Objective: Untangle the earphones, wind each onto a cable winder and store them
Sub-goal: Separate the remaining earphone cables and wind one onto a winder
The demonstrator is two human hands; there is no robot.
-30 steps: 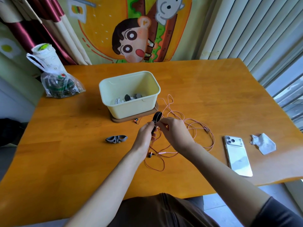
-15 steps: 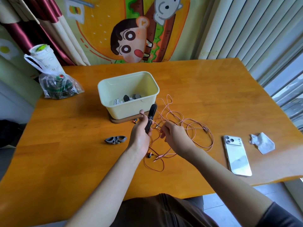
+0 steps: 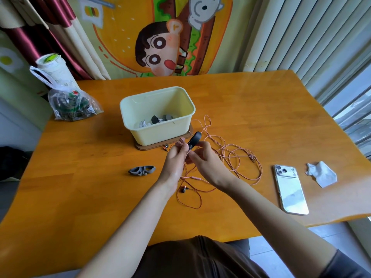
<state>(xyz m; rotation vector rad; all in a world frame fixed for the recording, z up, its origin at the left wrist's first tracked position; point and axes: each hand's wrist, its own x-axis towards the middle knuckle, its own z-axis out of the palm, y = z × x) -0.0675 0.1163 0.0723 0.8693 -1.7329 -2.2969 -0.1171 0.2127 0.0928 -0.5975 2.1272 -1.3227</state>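
A pink earphone cable (image 3: 236, 157) lies in loose loops on the wooden table (image 3: 251, 109), right of my hands. My left hand (image 3: 174, 159) grips a black cable winder (image 3: 193, 140), tilted up towards the box. My right hand (image 3: 204, 159) pinches the cable just below the winder. One earbud (image 3: 183, 190) lies near my left wrist, another earbud (image 3: 165, 147) by the box's base. A grey cable winder (image 3: 142, 170) lies to the left. The cream box (image 3: 160, 133) holds wound earphones.
A white phone (image 3: 291, 189) and a crumpled tissue (image 3: 321, 174) lie at the right. A plastic bag with a cup (image 3: 68, 103) stands at the back left. The box rests on a brown wooden lid (image 3: 144, 147). The table's front edge is close to my body.
My right hand has come back up to the black winder and pinches the cable beside it. The winder stays in my left hand, tilted a little more to the right.
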